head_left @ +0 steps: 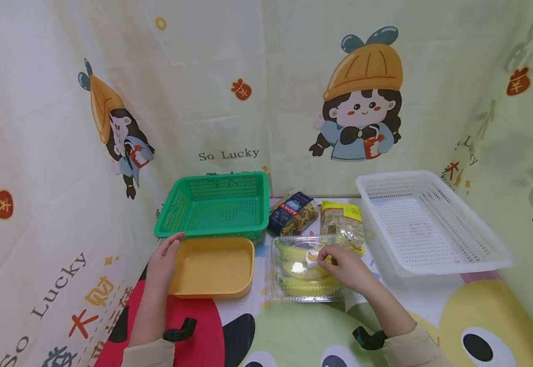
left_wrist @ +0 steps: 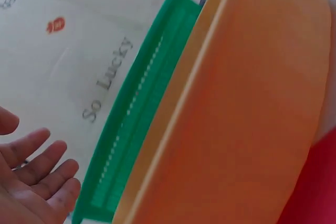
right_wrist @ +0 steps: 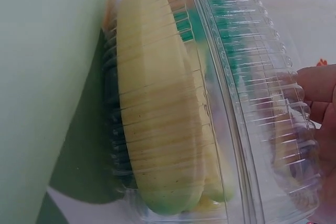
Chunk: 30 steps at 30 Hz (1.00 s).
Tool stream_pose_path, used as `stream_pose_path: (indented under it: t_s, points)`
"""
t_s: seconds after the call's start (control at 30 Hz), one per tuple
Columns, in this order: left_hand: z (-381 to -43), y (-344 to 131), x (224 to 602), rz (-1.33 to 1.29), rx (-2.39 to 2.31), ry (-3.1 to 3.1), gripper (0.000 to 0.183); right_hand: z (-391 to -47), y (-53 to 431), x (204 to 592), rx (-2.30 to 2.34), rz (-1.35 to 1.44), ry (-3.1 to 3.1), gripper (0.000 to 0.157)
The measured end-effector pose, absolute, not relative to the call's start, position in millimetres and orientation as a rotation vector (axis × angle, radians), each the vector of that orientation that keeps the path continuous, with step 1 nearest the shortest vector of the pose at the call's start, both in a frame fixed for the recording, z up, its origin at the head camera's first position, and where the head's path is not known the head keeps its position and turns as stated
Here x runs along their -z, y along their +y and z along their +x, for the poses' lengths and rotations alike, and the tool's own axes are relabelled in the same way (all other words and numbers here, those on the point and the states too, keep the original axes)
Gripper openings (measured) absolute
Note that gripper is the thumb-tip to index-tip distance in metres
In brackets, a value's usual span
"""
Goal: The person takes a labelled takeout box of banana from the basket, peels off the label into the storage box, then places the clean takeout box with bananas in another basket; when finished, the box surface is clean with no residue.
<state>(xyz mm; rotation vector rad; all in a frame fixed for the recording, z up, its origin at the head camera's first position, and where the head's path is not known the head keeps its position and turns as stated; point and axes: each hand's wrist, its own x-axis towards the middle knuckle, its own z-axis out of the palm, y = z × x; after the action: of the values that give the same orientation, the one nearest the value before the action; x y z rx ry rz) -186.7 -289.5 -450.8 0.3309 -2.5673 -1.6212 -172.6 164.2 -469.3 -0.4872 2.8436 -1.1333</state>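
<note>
A clear plastic clamshell box [head_left: 273,278] of bananas [head_left: 296,267] lies on the table, and the bananas [right_wrist: 155,98] show through its ribbed side in the right wrist view. My right hand [head_left: 346,267] is over the box lid, its thumb and forefinger pinching the edge of a small white sticker with a banana picture [head_left: 312,256]. Whether the sticker is stuck to the lid I cannot tell. My left hand [head_left: 161,265] holds nothing; it is beside the left rim of an orange-yellow tray [head_left: 213,267], its fingers loosely extended in the left wrist view.
Behind the tray stands a green basket [head_left: 222,209]. A dark-labelled pasta bag [head_left: 294,211] and a yellow-topped bag [head_left: 341,224] lie behind the box. A white basket [head_left: 413,229] is at the right. Printed cloth covers the walls and table.
</note>
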Motion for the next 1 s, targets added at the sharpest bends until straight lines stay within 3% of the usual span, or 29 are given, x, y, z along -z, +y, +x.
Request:
stream_pose_path:
  t_s: [0.27, 0.43, 1.0]
  points:
    - [-194, -328, 472, 0.494, 1.572, -2.674, 0.059, -172, 163, 471, 1.130, -0.474, 2.829, 0.005]
    - [-206, -343, 494, 0.467, 1.613, -2.832, 0.064, -172, 164, 471, 1.124, -0.473, 2.838, 0.005]
    - [-210, -345, 515, 0.517, 2.060, -2.564, 0.056, -172, 164, 471, 1.121, -0.470, 2.831, 0.009]
